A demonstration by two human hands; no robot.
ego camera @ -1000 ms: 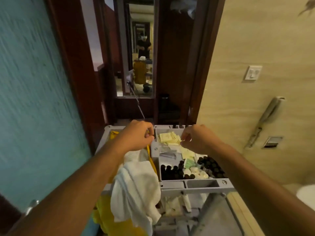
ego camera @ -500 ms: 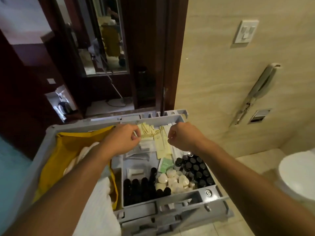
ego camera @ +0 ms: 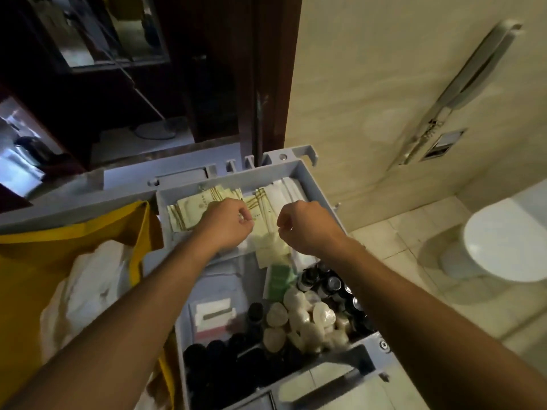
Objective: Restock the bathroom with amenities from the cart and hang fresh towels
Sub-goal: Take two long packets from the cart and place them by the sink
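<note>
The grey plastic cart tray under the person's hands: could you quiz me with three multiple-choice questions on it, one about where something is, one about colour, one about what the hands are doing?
1. Where do the round white wrapped soaps lie in the grey plastic cart tray?
A. near end, among dark bottles
B. far end
C. on the floor

2. What colour is the cloth bag beside the tray?
A. blue
B. yellow
C. red

3. How are the left hand and right hand held?
A. flat, pressing
B. hanging at the sides
C. fingers curled, over the pale sachets

Answers: 1 A, soaps sit beside black caps; 2 B, plainly yellow; 3 C, both fists hover over the sachets.
</note>
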